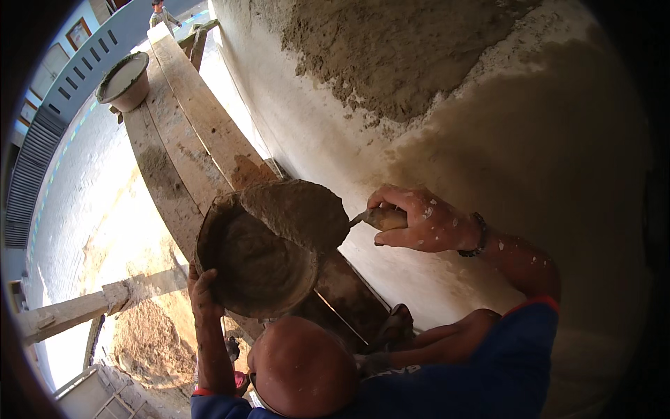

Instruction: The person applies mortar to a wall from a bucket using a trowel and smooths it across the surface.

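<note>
My right hand (426,220) grips the handle of a trowel (293,213), whose mortar-coated blade lies across the upper right part of a round bucket (307,286). Wet grey mortar (255,262) lines the bucket's inside. My left hand (204,290) holds the bucket by its left rim, fingers curled against it. Scaffold planks (183,150) lie beneath and beyond the bucket. A rounded bare body part (303,359) fills the lower middle between my blue-sleeved arms, with a bare foot (394,321) to its upper right.
The wall (328,112) at right bears rough fresh mortar (391,49). A second bucket (123,82) sits up the planks, near another person (160,17) beyond their far end. A timber beam (70,314) crosses at lower left above a sand heap (150,339) and paving (70,202).
</note>
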The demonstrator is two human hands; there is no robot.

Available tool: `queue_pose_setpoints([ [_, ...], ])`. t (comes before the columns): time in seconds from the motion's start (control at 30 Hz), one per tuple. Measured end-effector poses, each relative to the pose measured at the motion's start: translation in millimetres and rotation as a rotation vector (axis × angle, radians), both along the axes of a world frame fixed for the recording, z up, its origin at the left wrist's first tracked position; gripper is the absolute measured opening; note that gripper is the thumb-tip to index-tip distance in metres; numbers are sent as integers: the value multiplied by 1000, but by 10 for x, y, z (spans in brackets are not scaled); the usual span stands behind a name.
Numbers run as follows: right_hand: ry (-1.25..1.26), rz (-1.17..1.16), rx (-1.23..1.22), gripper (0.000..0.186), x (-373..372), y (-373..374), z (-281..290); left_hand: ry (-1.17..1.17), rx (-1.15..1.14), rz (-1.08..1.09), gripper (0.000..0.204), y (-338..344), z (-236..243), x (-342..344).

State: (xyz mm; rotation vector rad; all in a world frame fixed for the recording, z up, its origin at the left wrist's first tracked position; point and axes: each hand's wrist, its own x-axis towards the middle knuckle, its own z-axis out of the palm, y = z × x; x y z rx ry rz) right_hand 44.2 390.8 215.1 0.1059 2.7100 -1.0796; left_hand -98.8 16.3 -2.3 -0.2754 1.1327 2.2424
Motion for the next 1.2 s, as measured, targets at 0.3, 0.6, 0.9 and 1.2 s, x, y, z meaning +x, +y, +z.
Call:
queue_pose_setpoints([
  [0.3, 208, -628, 501, 38, 348, 1766, 127, 26, 21, -32, 55, 92, 53, -38],
  [0.6, 167, -528, 378, 35, 475, 1083, 319, 37, -19, -20, 54, -11, 1, -4],
  [0.9, -120, -353, 412, 39, 365, 1110, -1468, -52, 12, -69, 57, -225, -249, -49],
  [1.2, -102, -364, 256, 35, 109, 1298, -2286, -3, -2, -50, 60, -187, -280, -59],
])
